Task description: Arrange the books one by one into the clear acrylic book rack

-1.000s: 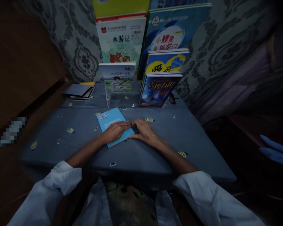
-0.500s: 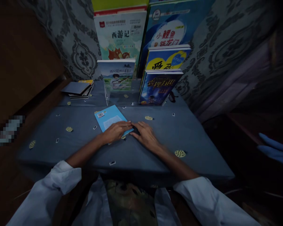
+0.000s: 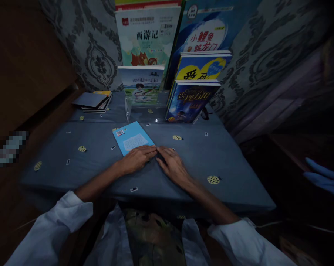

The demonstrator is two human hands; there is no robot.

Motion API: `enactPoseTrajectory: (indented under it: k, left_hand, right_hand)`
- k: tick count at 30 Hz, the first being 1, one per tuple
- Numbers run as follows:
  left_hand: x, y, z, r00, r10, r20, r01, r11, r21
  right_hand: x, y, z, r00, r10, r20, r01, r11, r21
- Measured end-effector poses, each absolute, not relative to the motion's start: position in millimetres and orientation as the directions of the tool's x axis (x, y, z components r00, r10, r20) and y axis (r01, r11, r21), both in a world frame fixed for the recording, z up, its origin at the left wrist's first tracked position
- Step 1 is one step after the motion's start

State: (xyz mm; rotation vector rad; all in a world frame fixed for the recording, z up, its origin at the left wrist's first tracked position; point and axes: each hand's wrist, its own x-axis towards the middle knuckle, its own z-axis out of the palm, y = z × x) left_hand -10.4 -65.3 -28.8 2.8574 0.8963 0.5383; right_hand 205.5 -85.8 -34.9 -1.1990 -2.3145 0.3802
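A light blue book (image 3: 132,137) lies flat on the cloth-covered table, its barcode at the far left corner. Across its near edge rests my left hand (image 3: 139,159), palm down, fingers stretched out to the right and covering that edge. My right hand (image 3: 172,165) lies just beside the book's near right corner, fingers extended and thumb apart. The fingertips of both hands meet at that corner. Neither hand visibly grips anything, though the space under the fingers is hidden.
Behind stands a clear display rack (image 3: 144,113) holding several upright books, including a dark blue one (image 3: 191,101). A small stack of books (image 3: 93,101) lies at the back left. Dark glasses (image 3: 205,113) sit beside the rack. A blue glove-like shape (image 3: 323,177) shows at far right.
The view has shifted slightly. My left hand has slid a little along the book's near edge, and my right hand's fingertips have closed up against the left ones. The book lies nearly as before.
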Motion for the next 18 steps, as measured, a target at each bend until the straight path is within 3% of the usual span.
enactPoseTrajectory:
  k: [7, 18]
  left_hand:
    - [-17, -89, -31, 0.743, 0.611, 0.272, 0.607, -0.787, 0.110]
    - [-42, -135, -29, 0.680, 0.676, 0.283, 0.691, -0.720, 0.060]
  right_hand:
    - [204, -96, -41, -0.505, 0.810, 0.298, 0.730, 0.585, -0.354]
    - [185, -112, -41, -0.618, 0.726, 0.301, 0.655, 0.688, -0.314]
